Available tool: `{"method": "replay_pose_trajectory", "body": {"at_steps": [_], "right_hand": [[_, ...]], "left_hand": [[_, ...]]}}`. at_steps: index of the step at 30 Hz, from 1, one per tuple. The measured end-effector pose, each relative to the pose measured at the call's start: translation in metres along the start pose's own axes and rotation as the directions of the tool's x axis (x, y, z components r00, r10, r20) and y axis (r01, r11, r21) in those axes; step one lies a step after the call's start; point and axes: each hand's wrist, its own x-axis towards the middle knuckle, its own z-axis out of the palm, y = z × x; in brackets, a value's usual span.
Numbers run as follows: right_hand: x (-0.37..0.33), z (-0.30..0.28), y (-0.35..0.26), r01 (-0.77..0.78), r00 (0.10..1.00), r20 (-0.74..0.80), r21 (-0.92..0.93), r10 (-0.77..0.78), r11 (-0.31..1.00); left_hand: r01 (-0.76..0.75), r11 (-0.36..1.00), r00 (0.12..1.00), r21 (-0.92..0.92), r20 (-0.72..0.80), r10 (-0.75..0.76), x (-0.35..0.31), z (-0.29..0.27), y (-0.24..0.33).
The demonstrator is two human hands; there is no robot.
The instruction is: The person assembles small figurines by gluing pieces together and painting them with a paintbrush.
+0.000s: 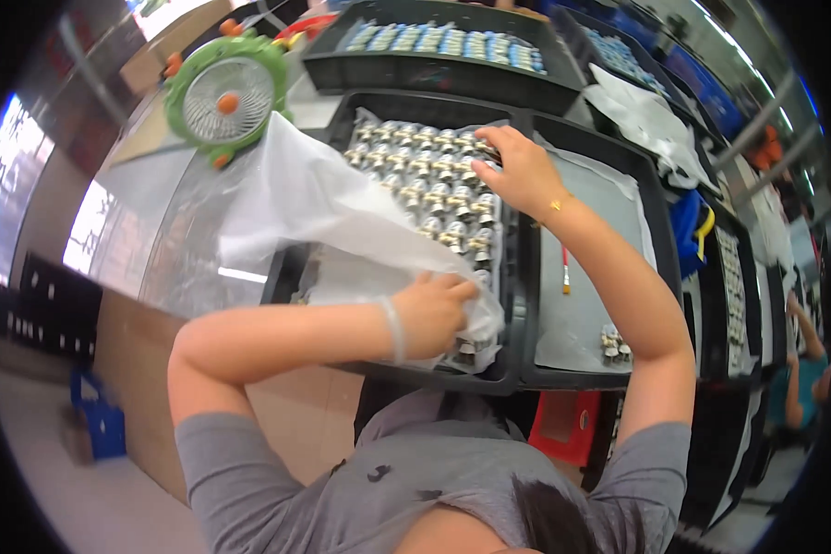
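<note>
I see a black plastic tray (pixel 517 277) at centre, packed with rows of small silvery metal fittings (pixel 434 175), shiny, squat, roughly cylindrical. A thin translucent white plastic sheet (pixel 314 208) lies crumpled over the tray's 9 o'clock half, peeled back so the fittings toward 1 o'clock are bare.

My left hand (pixel 434 314) sits at the tray's 6 o'clock edge, fingers curled and pressed together, bunching the sheet against the tray; a pale band circles the wrist. My right hand (pixel 524 171) reaches to the tray's 1 o'clock corner, fingertips down on the fittings there; whether they pinch one I cannot tell, the tips are hidden behind the knuckles.

At 3 o'clock, touching the first tray, a second black tray (pixel 656 212) lined with a flat grey-white sheet holds a small cluster of the same fittings (pixel 615 343) near its 5 o'clock corner and a thin red-handled brush (pixel 565 270) lying lengthwise.

At 12 o'clock a third black tray (pixel 342 69) holds rows of pale blue-white small parts (pixel 452 42). At 10 o'clock a round green desk fan (pixel 226 92) with orange knobs and a white wire grille stands on the glossy tabletop (pixel 157 231). At 2 o'clock a crumpled white bag (pixel 646 120) lies over more trays. Another person's arm (pixel 803 323) shows at 3 o'clock, far edge.
</note>
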Motion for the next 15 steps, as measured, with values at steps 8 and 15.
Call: {"method": "replay_pose_trajectory", "body": {"at_steps": [8,15], "right_hand": [[-0.018,0.021,-0.109,0.234,0.885,0.364,0.195,-0.292,0.952],[-0.026,0.021,-0.112,0.22,0.933,0.205,0.322,-0.295,0.921]], "left_hand": [[-0.161,0.944,0.98,-0.287,0.069,0.188,0.006,0.032,-0.012],[-0.052,0.96,0.999,-0.275,-0.016,0.05,-0.016,0.036,-0.017]]}}
